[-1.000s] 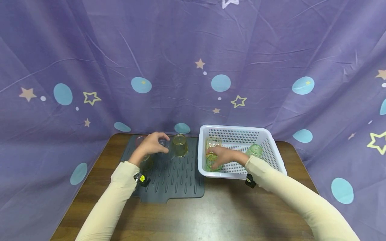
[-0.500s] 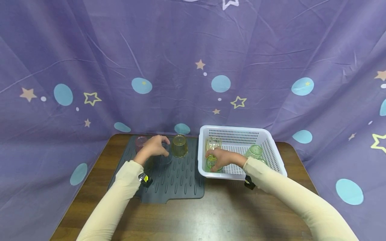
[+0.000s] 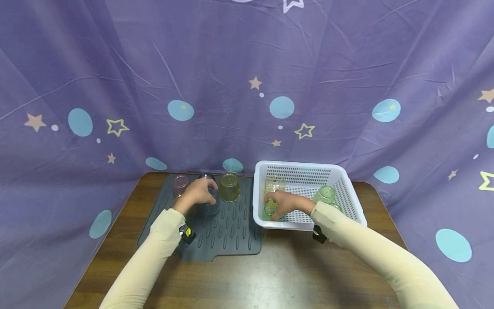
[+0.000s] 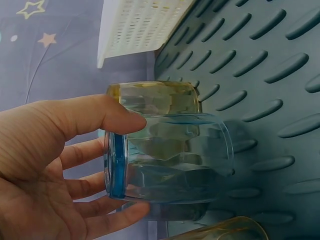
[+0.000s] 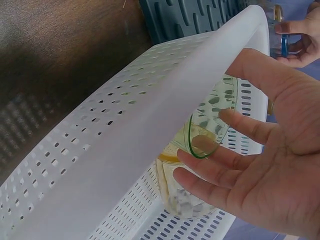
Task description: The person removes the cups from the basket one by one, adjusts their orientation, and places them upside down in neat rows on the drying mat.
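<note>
My left hand (image 3: 200,193) holds a clear glass tumbler with a blue base (image 4: 170,165), thumb on one side and fingers on the other. The tumbler is upside down, its rim close over the dark ribbed drying mat (image 3: 231,231). An upturned amber glass (image 3: 229,189) stands to its right, a purplish glass (image 3: 207,176) behind it and a pink glass (image 3: 179,183) to its left. Inside the white basket (image 3: 305,225), my right hand (image 3: 284,203) grips a green glass (image 5: 212,107), fingers on its near side and the thumb partly behind the basket rim.
A pale yellowish glass (image 3: 275,182) lies at the basket's back left. Another green glass (image 3: 326,194) is at its right side, with part of one more near it. A second amber glass (image 4: 235,230) stands by my left wrist. A purple curtain (image 3: 247,86) hangs behind the table.
My left hand has brought the blue-based tumbler slightly right and down toward the mat, uncovering the pink and purplish glasses behind. My right hand has stayed nearly still on the green glass.
</note>
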